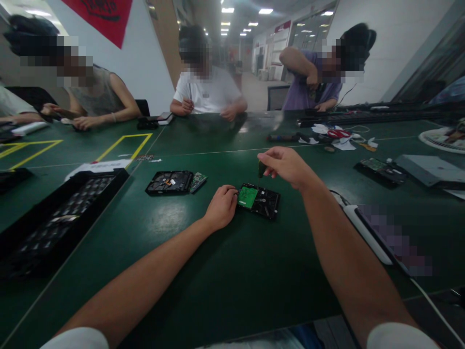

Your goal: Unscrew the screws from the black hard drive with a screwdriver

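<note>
A black hard drive point(268, 203) with a green circuit board point(248, 197) lies flat on the table in front of me. My left hand point(222, 206) rests at its left edge, fingers bent and closed on that side. Above the drive, my right hand point(285, 166) pinches a small screwdriver point(261, 169) with a dark green handle. The screwdriver stands upright, its thin shaft reaching down to the board's right edge; the tip is too small to make out. Left of my left hand lies a second hard drive point(169, 182), a loose circuit board point(198, 182) beside it.
The dark green table point(232, 271) carries a long black tray point(65, 218) at left. On the right are another drive point(381, 172), a grey metal case point(432, 170), a white power strip point(366, 232) with cables and a white basket point(441, 140). Several people sit across the table.
</note>
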`<state>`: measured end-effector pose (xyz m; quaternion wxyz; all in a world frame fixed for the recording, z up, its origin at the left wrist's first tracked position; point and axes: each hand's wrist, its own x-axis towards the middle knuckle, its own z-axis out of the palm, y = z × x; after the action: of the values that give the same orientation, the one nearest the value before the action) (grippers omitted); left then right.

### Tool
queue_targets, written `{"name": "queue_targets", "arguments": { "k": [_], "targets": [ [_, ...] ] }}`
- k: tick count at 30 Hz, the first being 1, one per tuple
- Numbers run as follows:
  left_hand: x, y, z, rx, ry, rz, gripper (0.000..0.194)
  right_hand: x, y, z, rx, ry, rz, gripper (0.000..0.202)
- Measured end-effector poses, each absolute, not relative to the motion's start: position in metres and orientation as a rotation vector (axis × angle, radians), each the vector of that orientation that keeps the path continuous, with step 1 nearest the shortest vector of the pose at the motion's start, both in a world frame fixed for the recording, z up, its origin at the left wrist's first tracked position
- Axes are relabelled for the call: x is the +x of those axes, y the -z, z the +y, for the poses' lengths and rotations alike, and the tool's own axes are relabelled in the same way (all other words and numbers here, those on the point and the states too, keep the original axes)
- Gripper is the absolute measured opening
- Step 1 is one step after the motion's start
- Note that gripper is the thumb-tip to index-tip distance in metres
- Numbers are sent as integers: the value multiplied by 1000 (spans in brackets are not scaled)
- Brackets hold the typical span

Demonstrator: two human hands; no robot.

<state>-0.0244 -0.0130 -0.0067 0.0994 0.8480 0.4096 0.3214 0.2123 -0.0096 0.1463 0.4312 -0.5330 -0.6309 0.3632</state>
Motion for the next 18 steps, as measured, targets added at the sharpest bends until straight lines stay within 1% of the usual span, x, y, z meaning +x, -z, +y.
{"name": "queue_targets", "arguments": {
  "k": [4, 10, 14, 18],
  "targets": [
    [-24, 7, -13, 2509, -958, 1204, 32, 213, -145, -11, -1324, -892, -1556, 23],
    [-24, 6, -14, 2503, -975, 1206, 31, 209, -146, -8, -1301, -980, -1479, 11],
    [-23, 6, -13, 2505, -966, 1213, 32, 209, -146, -6, -1324, -977, -1476, 17],
    [-23, 6, -14, 2502, -951, 1220, 32, 212, -146, -8, -1307, -913, -1534, 17]
  ]
}}
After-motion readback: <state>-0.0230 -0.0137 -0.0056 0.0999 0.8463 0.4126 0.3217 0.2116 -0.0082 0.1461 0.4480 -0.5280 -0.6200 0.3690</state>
